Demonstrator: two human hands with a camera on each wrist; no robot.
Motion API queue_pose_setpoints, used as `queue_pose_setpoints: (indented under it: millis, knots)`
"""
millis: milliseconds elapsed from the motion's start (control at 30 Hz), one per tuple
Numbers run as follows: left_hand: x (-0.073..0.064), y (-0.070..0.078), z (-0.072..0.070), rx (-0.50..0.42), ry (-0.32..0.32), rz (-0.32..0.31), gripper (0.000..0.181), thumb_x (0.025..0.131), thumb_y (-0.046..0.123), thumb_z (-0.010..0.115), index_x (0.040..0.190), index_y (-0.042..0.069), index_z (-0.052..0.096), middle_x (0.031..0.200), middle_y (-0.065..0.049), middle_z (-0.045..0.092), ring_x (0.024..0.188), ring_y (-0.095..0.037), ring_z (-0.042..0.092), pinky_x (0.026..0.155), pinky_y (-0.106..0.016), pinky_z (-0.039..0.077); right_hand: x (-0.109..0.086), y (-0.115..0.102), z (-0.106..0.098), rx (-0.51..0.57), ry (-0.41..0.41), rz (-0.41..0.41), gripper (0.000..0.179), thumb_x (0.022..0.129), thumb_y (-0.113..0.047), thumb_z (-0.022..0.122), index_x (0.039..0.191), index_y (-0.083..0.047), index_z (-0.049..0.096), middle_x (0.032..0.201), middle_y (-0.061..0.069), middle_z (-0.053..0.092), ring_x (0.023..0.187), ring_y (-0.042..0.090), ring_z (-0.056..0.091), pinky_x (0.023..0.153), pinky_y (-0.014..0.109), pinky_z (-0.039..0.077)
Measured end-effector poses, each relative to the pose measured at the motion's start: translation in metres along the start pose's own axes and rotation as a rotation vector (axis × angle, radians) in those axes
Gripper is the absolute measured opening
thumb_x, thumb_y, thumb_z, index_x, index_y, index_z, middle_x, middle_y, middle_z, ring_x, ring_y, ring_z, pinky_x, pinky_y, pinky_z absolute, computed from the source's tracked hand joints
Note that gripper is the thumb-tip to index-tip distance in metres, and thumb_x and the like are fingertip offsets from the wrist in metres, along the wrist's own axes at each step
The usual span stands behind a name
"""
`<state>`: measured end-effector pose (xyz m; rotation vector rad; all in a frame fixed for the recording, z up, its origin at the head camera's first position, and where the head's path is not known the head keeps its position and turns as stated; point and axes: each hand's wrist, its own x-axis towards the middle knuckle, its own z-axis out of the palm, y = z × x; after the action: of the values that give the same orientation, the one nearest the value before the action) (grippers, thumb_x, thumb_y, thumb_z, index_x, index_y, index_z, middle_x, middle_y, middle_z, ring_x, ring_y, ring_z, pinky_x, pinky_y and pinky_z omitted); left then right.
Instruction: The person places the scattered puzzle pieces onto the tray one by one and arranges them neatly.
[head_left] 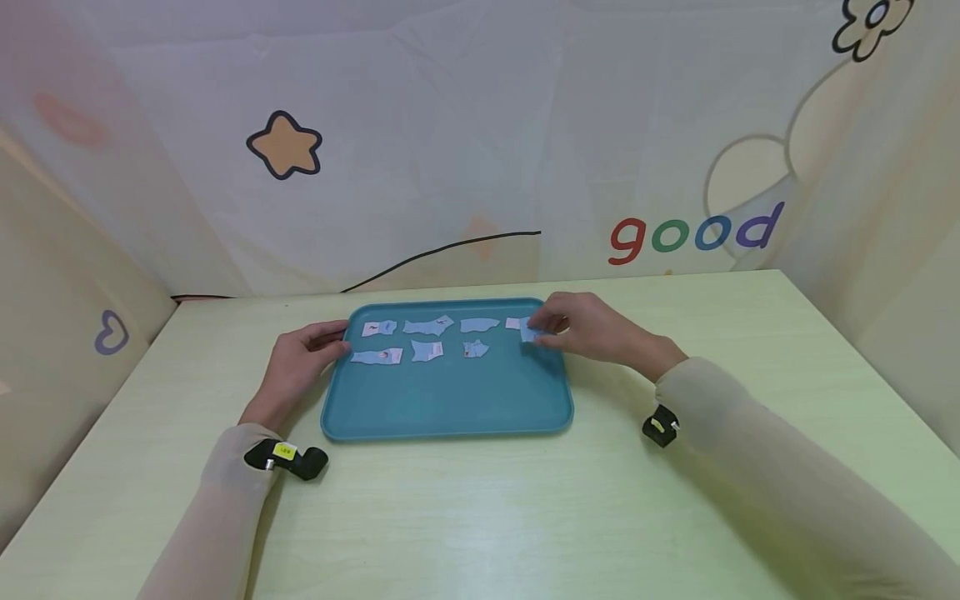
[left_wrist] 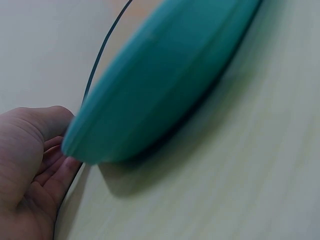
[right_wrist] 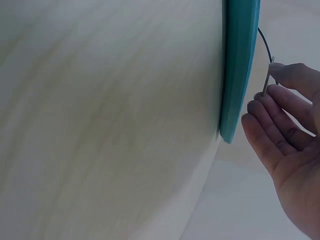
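Observation:
A blue-green tray [head_left: 450,408] lies on the table. My left hand [head_left: 296,362] holds its left rim; in the left wrist view the thumb lies against the tray edge. Over the tray's upper right corner, my right hand [head_left: 585,329] pinches a light-blue puzzle piece [head_left: 527,331] between thumb and fingers. Edge-on, this thin piece [right_wrist: 266,80] shows in the right wrist view. A pale pink patch [head_left: 512,322] sits at its left; whether it belongs to the same piece I cannot tell. Several irregular light-blue puzzle pieces [head_left: 427,351] lie in two rows on the tray's far half.
The pale wooden table [head_left: 480,517] spreads around the tray. Behind it hangs a printed cloth [head_left: 450,150] with a star and the word "good", and cloth also borders both sides. A black wrist camera [head_left: 288,458] is on the left sleeve, another [head_left: 662,425] on the right.

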<state>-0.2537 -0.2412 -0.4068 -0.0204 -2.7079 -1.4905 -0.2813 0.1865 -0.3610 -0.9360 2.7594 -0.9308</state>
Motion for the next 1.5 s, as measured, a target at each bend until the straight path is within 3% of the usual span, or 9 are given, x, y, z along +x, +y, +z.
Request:
queue_pose_setpoints:
  millis: [600,1500]
  knots:
    - [0.001,-0.002,0.001,0.001,0.001,-0.001,0.047,0.107,0.011,0.066,0.151,-0.001,0.056,0.145,-0.025,0.061,0.134,-0.038,0.060,0.113,-0.046,0.049,0.014,-0.007,0.012,-0.049,-0.064,0.004,0.030,0.096,-0.010,0.081,0.123,0.001,0.076,0.115,0.011,0.072,0.104,0.026,0.070,0.095,0.039,0.062]
    - [0.001,-0.003,-0.001,0.000,-0.002,0.003,0.047,0.107,0.011,0.065,0.151,-0.001,0.057,0.145,-0.024,0.062,0.133,-0.038,0.060,0.113,-0.046,0.049,0.021,-0.009,0.017,-0.089,-0.092,0.017,0.033,0.095,-0.013,0.082,0.123,0.002,0.075,0.117,0.013,0.072,0.103,0.027,0.069,0.094,0.038,0.062]
